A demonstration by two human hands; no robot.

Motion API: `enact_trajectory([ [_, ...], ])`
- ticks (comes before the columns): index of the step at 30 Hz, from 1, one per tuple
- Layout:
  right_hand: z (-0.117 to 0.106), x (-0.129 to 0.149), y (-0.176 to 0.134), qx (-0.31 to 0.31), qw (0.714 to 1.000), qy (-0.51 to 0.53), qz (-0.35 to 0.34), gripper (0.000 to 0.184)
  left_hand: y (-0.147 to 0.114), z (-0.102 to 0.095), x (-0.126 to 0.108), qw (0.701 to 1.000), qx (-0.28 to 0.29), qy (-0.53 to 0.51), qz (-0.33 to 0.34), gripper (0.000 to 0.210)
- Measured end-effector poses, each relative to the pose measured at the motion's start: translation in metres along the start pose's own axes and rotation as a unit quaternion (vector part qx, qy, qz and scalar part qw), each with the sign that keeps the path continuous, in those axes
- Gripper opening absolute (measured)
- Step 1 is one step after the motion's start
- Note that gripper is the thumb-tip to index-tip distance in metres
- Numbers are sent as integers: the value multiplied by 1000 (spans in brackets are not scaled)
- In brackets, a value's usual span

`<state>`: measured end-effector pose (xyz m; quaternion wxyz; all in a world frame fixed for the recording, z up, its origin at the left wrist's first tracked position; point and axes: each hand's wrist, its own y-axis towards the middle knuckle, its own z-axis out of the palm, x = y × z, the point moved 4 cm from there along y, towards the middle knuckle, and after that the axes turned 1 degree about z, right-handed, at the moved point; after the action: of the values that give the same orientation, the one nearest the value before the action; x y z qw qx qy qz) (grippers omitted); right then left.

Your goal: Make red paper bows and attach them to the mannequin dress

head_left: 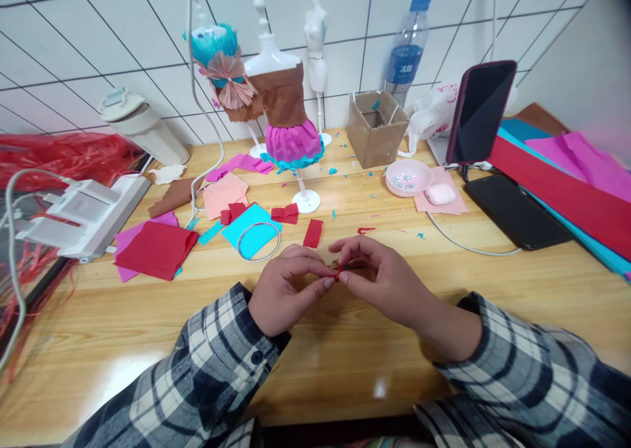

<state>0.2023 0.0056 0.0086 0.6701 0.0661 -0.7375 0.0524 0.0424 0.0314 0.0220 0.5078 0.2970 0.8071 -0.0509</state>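
Between the fingertips of my left hand [296, 280] and my right hand [379, 270] is a small piece of red crepe paper [338, 275]. Both hands pinch it just above the table, and the fingers hide most of it. Just beyond them lie a red paper rectangle [313, 233] and a gathered red paper piece [284, 214]. Left of these, a metal ring [240, 246] rests on a turquoise paper sheet [249, 228]. Farther back stands a mini dress form [282, 96] in a brown paper top and a magenta skirt with turquoise trim.
Two more dress forms stand behind, one with a turquoise and pink paper top [217, 47], one bare white [315, 34]. A cardboard box [372, 133], a pink bowl [392, 184], a phone [480, 113], a water bottle [405, 60], a cup [148, 129] and a power strip [98, 221] surround the work area.
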Motion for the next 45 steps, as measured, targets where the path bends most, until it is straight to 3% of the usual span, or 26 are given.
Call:
enact_trajectory([
  [3,0,-10,3,49,985,138,87,24,0,-1,0,1000,7,4,6,6],
  [6,-2,-14,5,67,975,171,124,28,1,0,1,1000,22,4,-21,8],
  [16,3,-10,1,45,996,9,78,32,2,4,-1,997,53,41,-28,12],
  [21,-1,-13,4,44,994,2,96,29,2,5,4,996,49,35,-60,9],
  [25,-2,-13,5,75,992,22,95,33,1,5,12,992,50,-44,-105,12],
  [27,-6,-10,6,72,996,4,51,32,0,5,16,982,46,-121,-141,14],
  [29,-10,-2,5,50,996,-65,-46,30,-2,4,19,960,32,-215,-177,15],
  [33,-12,12,-1,7,950,-205,-234,19,-6,7,24,907,13,-354,-229,18],
  [38,-11,16,-5,-35,921,-266,-282,9,-9,16,26,880,59,-397,-253,19],
  [41,-11,13,-1,-35,945,-239,-220,6,-8,13,24,903,55,-356,-236,23],
  [45,-8,2,5,-1,982,-179,-60,2,-2,-5,9,992,-36,-62,-99,24],
])
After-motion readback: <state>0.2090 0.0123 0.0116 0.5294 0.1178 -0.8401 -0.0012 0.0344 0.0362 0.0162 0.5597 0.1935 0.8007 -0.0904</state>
